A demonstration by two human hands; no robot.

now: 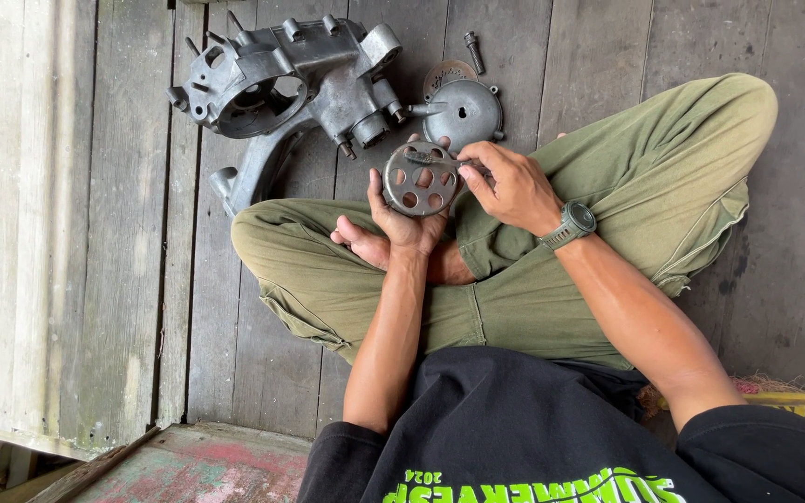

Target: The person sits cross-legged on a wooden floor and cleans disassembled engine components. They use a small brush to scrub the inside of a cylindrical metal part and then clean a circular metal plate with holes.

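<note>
Disc, round, grey metal, several holes: one, above the crossed legs, gripped at its lower rim by left hand. Likely rigid, fairly heavy, possibly greasy; rim gives surest hold. Right hand pinches one thin tool against it. Engine casing: one. Domed cover: one. Loose bolt: one.

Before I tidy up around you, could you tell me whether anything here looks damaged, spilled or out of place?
Nothing stands out. The left hand holds a round metal disc with holes, and the right hand works a thin tool on it. The engine casing, domed cover and bolt lie loose on the wooden floor, with no spill or breakage visible.
</note>
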